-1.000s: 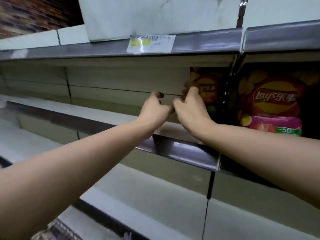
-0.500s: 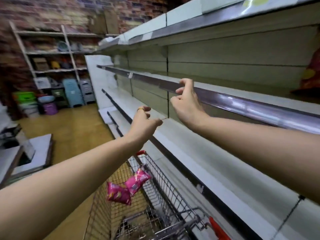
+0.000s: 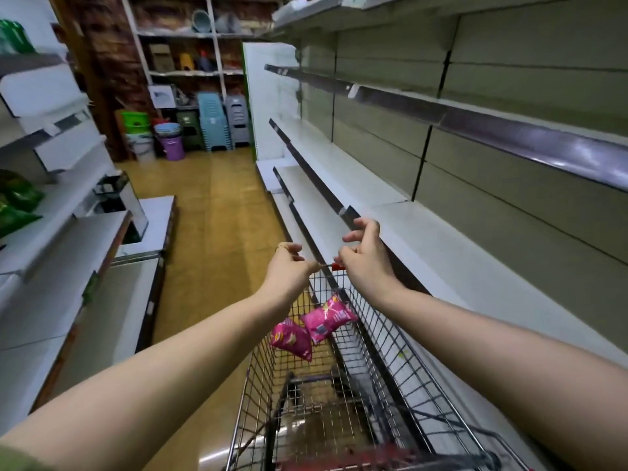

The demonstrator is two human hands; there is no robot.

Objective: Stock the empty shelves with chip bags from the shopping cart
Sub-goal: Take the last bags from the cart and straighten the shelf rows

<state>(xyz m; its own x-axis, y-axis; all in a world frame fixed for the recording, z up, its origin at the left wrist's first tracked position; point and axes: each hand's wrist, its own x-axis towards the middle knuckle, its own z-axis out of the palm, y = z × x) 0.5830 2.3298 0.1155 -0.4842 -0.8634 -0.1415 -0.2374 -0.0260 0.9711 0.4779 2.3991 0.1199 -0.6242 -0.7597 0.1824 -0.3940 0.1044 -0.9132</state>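
Two pink chip bags (image 3: 290, 338) (image 3: 328, 316) lie at the far end of the wire shopping cart (image 3: 380, 338), which stands below me along the shelving. My left hand (image 3: 289, 266) and my right hand (image 3: 365, 258) are stretched out side by side above the cart's far rim. Both have loosely curled fingers and hold nothing. Long white shelves (image 3: 418, 226) run along the right, bare at several levels.
An aisle of yellow floor (image 3: 217, 212) runs ahead to stacked plastic stools and buckets (image 3: 210, 124) at the back wall. White shelving on the left holds green bags (image 3: 17, 205). A low white counter (image 3: 149, 215) stands at the left.
My view swung left and down from the shelf with stocked chip bags to the cart. Both hands dropped from the shelf edge to above the cart's far end.
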